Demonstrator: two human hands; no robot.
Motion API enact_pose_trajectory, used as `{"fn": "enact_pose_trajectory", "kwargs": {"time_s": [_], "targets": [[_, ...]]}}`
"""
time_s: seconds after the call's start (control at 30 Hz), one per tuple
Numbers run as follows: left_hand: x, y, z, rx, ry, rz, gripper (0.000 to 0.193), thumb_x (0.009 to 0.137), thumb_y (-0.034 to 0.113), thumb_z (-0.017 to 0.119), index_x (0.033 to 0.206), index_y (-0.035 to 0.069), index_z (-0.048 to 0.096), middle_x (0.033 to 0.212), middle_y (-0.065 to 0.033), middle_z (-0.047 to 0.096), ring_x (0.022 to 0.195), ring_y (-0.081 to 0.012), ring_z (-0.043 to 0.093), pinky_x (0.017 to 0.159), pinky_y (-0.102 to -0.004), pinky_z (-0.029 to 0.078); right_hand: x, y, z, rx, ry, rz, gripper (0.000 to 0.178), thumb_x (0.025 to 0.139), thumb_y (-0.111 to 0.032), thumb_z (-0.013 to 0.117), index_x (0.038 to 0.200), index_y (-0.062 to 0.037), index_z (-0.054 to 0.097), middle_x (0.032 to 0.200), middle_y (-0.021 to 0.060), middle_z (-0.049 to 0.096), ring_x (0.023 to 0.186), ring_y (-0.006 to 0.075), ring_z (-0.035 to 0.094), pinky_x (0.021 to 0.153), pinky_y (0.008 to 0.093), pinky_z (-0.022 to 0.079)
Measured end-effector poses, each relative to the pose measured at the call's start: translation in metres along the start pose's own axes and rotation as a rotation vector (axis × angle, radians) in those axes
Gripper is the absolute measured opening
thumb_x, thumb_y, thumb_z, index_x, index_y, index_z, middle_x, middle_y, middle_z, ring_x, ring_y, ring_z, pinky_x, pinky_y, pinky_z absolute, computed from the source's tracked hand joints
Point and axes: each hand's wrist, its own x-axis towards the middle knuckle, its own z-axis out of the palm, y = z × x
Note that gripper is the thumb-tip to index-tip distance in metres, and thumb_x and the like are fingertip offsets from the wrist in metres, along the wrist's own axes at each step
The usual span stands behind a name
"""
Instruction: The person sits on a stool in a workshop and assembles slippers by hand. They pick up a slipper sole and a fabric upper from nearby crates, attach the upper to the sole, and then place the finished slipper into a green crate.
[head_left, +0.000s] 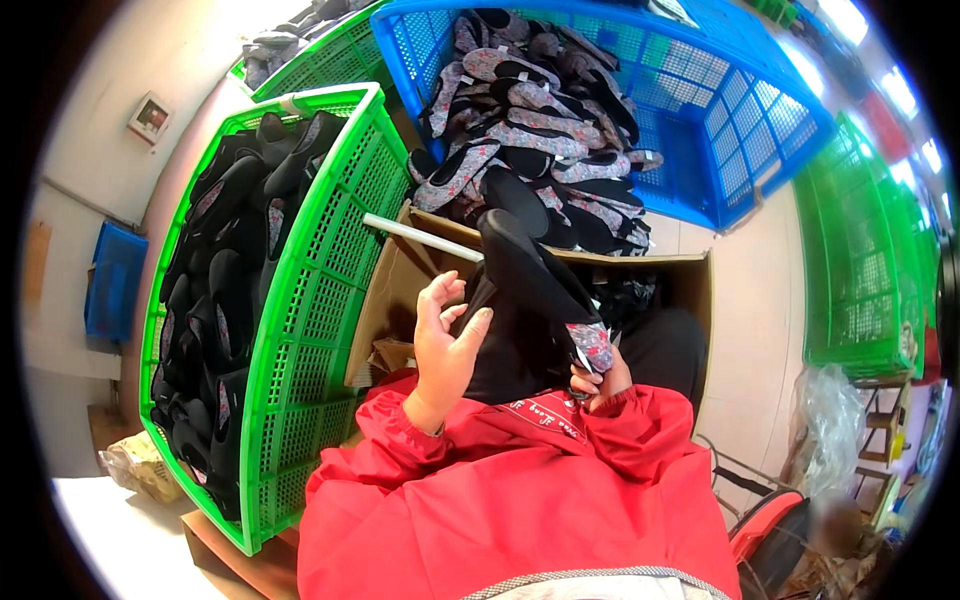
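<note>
My right hand (605, 383) is closed around the floral-patterned end of a slipper (545, 275) with a black sole. The slipper slants up and to the left from that hand, over my dark-trousered lap. A small dark item shows at the right fingertips, too hidden to name. Just left of the slipper, my left hand (447, 350) is raised with fingers apart and nothing in it. Beyond the slipper's far end, a heap of floral slippers (540, 130) with black soles spills from the blue crate (690, 75).
At left stands a green crate (325, 260) packed with black slippers (225, 270). An open cardboard box (640, 258) surrounds my lap, with a white tube (425, 237) across its far left corner. Another green crate (860, 260) and clear plastic (830, 420) are at right.
</note>
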Motion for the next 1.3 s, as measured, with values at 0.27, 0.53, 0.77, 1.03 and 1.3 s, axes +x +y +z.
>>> {"fn": "enact_pose_trajectory", "kwargs": {"time_s": [0.27, 0.53, 0.77, 1.03, 1.3], "targets": [[0.007, 0.008, 0.004, -0.135, -0.079, 0.042, 0.048, 0.086, -0.003, 0.066, 0.130, 0.001, 0.048, 0.126, -0.0082, 0.050, 0.118, -0.0155, 0.049, 0.096, -0.0298, 0.043, -0.002, 0.002, 0.002, 0.038, -0.002, 0.023, 0.024, 0.097, -0.026, 0.043, 0.082, -0.0092, 0.052, 0.064, 0.0004, 0.048, 0.043, 0.0094, 0.033, 0.038, 0.0240, 0.024], [0.002, 0.010, 0.008, -0.127, 0.006, 0.127, 0.038, 0.082, -0.001, 0.071, 0.118, 0.000, 0.057, 0.115, -0.0090, 0.056, 0.104, -0.0189, 0.058, 0.087, -0.0304, 0.048, 0.005, 0.006, -0.016, 0.045, -0.044, -0.072, 0.022, 0.096, -0.025, 0.045, 0.098, -0.0068, 0.058, 0.068, 0.0009, 0.054, 0.044, 0.0093, 0.035, 0.039, 0.0230, 0.027], [-0.009, 0.022, 0.001, 0.118, 0.025, 0.490, 0.032, 0.081, -0.016, 0.060, 0.111, -0.006, 0.056, 0.113, -0.0134, 0.052, 0.104, -0.0203, 0.055, 0.095, -0.0298, 0.044, -0.005, 0.008, 0.001, -0.415, 0.146, -0.529, 0.037, 0.095, -0.017, 0.048, 0.128, -0.0036, 0.053, 0.080, 0.0010, 0.062, 0.050, 0.0057, 0.044, 0.040, 0.0217, 0.034], [-0.008, 0.039, 0.042, -0.094, -0.236, 0.360, 0.036, 0.081, -0.016, 0.062, 0.115, -0.005, 0.058, 0.112, -0.0108, 0.058, 0.099, -0.0154, 0.060, 0.088, -0.0266, 0.049, -0.019, 0.009, 0.020, -0.666, 0.150, -0.960, 0.043, 0.094, -0.011, 0.051, 0.136, -0.0039, 0.044, 0.111, 0.0061, 0.062, 0.078, 0.0068, 0.059, 0.055, 0.0163, 0.043], [0.009, 0.031, 0.101, -0.233, -0.473, 0.161, 0.042, 0.091, 0.002, 0.063, 0.129, -0.005, 0.048, 0.111, -0.0106, 0.061, 0.099, -0.0139, 0.062, 0.080, -0.0264, 0.054, -0.043, -0.029, 0.025, -0.940, 0.101, -1.186, 0.043, 0.093, -0.009, 0.058, 0.133, 0.0020, 0.048, 0.123, 0.0086, 0.055, 0.110, 0.0151, 0.053, 0.098, 0.0288, 0.041]]}}
